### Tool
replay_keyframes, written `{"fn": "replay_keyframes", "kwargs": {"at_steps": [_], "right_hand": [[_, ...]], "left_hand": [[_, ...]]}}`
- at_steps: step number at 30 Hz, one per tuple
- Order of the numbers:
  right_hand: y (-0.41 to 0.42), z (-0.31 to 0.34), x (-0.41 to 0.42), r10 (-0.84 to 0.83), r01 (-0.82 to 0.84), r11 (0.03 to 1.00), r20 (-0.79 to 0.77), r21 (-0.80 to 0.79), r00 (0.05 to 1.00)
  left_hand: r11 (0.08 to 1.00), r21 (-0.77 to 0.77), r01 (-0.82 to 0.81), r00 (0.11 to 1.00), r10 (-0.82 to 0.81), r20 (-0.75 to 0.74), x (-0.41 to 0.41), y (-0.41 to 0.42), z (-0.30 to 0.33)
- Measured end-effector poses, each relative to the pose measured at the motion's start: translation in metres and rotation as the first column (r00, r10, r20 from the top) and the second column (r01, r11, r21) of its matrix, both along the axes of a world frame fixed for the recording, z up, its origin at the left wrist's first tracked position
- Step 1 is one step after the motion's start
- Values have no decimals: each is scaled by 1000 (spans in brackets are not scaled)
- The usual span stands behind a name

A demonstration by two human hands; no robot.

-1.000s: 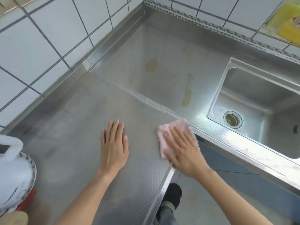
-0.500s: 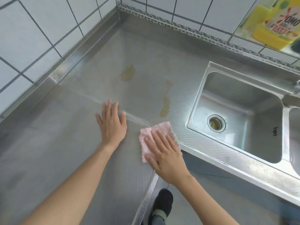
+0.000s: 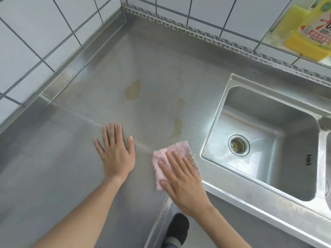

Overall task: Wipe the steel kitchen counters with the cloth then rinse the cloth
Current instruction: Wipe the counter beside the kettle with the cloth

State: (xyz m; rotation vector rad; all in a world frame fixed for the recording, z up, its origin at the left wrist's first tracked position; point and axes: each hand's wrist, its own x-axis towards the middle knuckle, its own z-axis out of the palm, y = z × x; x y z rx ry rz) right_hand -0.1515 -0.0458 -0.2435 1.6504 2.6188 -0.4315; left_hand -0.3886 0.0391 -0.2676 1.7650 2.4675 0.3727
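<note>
Steel counter (image 3: 71, 176), frame centre: right hand (image 3: 180, 178) flat on pink cloth (image 3: 172, 154); left hand (image 3: 116, 154) spread flat; yellowish stains (image 3: 133, 90), possibly grease, above.

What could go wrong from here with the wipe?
1. The pink cloth lies short of the yellowish stains; a short stroke may miss them.
2. The right hand only presses flat on it, so it might bunch or slip.
3. It sits near the counter's front edge and the sink, so it could slide off.

One head-worn camera looks steeply down and forward, close over the corner desk (image 3: 161, 72), with the sink (image 3: 265, 140) at right.
</note>
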Motion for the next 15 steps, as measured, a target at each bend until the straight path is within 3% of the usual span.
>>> {"fn": "replay_keyframes", "kwargs": {"at_steps": [5,9,15], "right_hand": [[53,5,50,-227,227,974,51,-6,973],[105,4,10,-364,364,931,16,-19,931],[55,-5,-39,-93,95,995,-110,15,990]], "left_hand": [[1000,3,-5,1000,5,-13,1,0,1],[1000,13,-11,999,11,-31,1,0,0],[1000,9,-17,999,17,-28,2,0,3]]}}
